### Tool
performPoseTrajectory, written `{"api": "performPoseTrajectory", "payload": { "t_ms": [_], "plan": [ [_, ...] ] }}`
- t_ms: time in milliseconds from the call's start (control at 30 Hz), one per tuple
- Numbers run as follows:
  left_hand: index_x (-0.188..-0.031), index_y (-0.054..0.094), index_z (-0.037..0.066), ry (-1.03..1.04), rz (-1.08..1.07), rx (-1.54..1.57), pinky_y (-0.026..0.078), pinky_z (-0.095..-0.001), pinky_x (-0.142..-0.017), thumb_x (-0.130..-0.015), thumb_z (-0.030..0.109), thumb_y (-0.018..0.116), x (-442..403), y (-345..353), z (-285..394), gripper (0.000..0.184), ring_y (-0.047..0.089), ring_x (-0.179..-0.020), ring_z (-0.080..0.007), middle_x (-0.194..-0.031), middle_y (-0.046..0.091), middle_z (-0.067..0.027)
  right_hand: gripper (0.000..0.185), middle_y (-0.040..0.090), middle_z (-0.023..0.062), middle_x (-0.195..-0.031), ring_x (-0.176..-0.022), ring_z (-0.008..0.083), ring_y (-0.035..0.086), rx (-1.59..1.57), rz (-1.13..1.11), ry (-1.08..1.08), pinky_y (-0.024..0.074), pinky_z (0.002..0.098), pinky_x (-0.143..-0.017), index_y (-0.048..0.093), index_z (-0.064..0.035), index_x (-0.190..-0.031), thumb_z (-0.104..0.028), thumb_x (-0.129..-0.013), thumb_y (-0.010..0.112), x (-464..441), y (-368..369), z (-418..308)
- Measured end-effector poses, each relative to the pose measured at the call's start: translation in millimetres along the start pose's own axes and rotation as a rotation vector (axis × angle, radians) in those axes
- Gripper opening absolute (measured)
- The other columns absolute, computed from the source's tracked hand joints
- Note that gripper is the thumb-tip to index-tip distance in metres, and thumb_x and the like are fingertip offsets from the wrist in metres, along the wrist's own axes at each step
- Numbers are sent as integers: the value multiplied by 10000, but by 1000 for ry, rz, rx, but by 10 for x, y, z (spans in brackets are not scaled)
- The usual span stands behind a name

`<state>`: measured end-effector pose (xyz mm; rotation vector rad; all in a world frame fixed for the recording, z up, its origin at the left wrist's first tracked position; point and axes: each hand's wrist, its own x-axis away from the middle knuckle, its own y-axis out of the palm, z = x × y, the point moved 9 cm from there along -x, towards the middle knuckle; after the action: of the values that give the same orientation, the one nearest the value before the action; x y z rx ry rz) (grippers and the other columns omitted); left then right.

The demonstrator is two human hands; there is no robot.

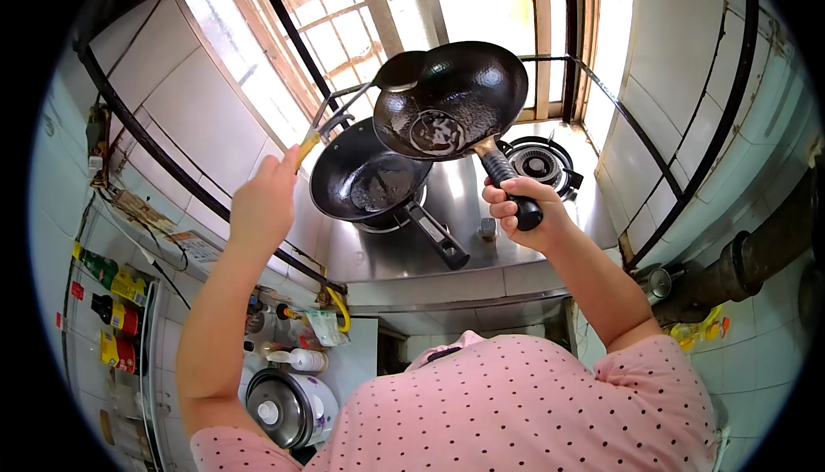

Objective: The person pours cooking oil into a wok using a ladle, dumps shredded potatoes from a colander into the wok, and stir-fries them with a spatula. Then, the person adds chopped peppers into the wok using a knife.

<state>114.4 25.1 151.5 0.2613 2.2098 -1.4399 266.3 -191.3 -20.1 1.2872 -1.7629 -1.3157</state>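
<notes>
My right hand (518, 201) grips the black handle of a dark wok (481, 85), which is lifted and tilted above the steel stove, its inside shiny and wet-looking. My left hand (277, 182) is closed round the yellowish handle of a utensil (320, 133) raised near the wok's left side; its far end is hard to make out. Below and to the left, a black frying pan (369, 184) rests on the stove, its handle pointing to the lower right. Part of its rim lies behind the wok.
The right burner (536, 163) shows beside the lifted wok. Black metal bars (163, 141) flank the steel stove top (361, 257), and a window is behind. A lidded pot (279, 408) stands at the lower left, with bottles (125, 317) on a rack farther left.
</notes>
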Motion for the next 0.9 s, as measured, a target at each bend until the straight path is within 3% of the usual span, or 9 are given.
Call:
{"api": "performPoseTrajectory", "payload": {
  "t_ms": [167, 267, 367, 467, 567, 667, 767, 800, 900],
  "plan": [
    [-1282, 532, 45, 130, 144, 326, 489, -347, -545, -924, 101, 534, 35, 285, -127, 363, 598, -623, -233, -816, 567, -100, 226, 523, 84, -860, -693, 131, 557, -64, -20, -32, 527, 247, -534, 408, 19, -1021, -87, -889, 557, 93, 11, -35],
    [-1284, 515, 25, -692, -432, 1336, 410, -235, -450, -955, 121, 508, 178, 801, -242, 343, 497, -517, -103, -766, 555, -58, 222, 510, 85, -870, -696, 133, 556, -143, -35, -43, 540, 253, -549, 399, 24, -1033, -84, -899, 539, 154, 20, -32],
    [-1274, 512, 23, -909, -483, 1715, 322, -152, -414, -973, 148, 498, 313, 833, -107, 327, 390, -498, -17, -768, 531, -17, 215, 504, 86, -883, -702, 135, 559, -214, -69, -58, 554, 269, -565, 395, 25, -1039, -81, -905, 526, 245, -7, -64],
    [-1267, 510, 26, -983, -464, 1873, 314, -143, -406, -968, 137, 498, 492, 899, -101, 319, 390, -497, -10, -762, 528, -20, 218, 498, 81, -885, -715, 137, 563, -272, -100, -79, 561, 287, -581, 389, 24, -1049, -81, -910, 520, 380, -83, -138],
    [-1280, 514, 27, -986, -427, 1790, 338, -154, -406, -965, 123, 492, 697, 972, -262, 330, 390, -484, -21, -760, 528, -20, 225, 492, 78, -888, -714, 138, 561, -305, -100, -107, 565, 289, -590, 385, 22, -1066, -81, -913, 516, 526, -183, -191],
    [-1302, 508, 11, -803, -381, 1344, 379, -190, -407, -955, 107, 501, 822, 1115, -449, 360, 438, -490, -36, -758, 539, -28, 215, 488, 77, -899, -720, 145, 564, -287, -95, -144, 576, 297, -609, 388, 8, -1074, -77, -918, 509, 675, -321, -231],
    [-1317, 498, -4, -621, -316, 809, 486, -307, -509, -937, 80, 507, 853, 1166, -420, 389, 583, -606, -164, -817, 579, -94, 214, 493, 75, -891, -719, 148, 571, -258, -53, -173, 579, 298, -610, 400, -3, -1072, -70, -912, 526, 783, -504, -268],
    [-1316, 482, -12, -132, -83, 268, 511, -417, -673, -920, 59, 508, 815, 1218, -399, 403, 629, -815, -322, -938, 590, -175, 218, 495, 74, -887, -715, 147, 571, -253, -33, -189, 578, 296, -608, 403, -4, -1072, -68, -908, 532, 821, -558, -274],
    [-1310, 475, -9, -220, -161, 251, 485, -465, -767, -912, 52, 505, 867, 1298, -242, 404, 582, -930, -409, -1034, 561, -215, 233, 500, 71, -875, -698, 138, 565, -258, 18, -216, 574, 288, -600, 412, -11, -1073, -62, -895, 553, 924, -715, -324]
  ]
}}
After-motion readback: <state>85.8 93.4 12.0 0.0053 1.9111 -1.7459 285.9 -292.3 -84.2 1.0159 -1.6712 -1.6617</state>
